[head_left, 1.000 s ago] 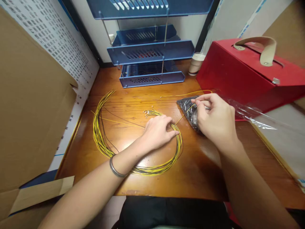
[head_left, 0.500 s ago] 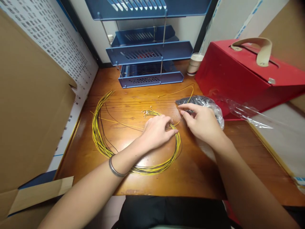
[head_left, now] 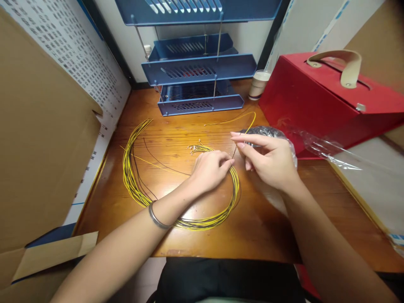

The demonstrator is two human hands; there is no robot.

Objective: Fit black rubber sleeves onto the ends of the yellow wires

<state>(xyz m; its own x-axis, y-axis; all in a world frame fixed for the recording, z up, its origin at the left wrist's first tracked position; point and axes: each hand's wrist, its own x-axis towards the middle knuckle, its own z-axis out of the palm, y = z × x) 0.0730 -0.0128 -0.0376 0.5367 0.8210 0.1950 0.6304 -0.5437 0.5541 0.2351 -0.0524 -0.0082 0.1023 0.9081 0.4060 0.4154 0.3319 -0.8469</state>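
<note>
A bundle of thin yellow and black wires [head_left: 214,223] lies in a wide curve on the wooden table, its small white-tipped ends gathered just beyond my left hand. My left hand [head_left: 212,170] rests over the end of the bundle, thumb and fingers closed on the wires. To its right, my right hand [head_left: 268,160] pinches a thin wire between thumb and forefinger. A short dark stretch of that wire runs between both hands. Past the right fingertips, a yellow wire [head_left: 252,122] bends back and leftward over the table. Some single strands stray inside the curve at left.
A clear plastic bag with dark contents [head_left: 285,136] lies behind my right hand. A red box with a handle [head_left: 296,97] and a paper cup [head_left: 259,85] stand at back right. Blue stacked trays [head_left: 202,105] stand at the back; cardboard [head_left: 41,139] rises on the left.
My right hand has shifted slightly left, and its fingers have straightened around the wire. The far wire end has slid a little left. The left hand has hardly moved.
</note>
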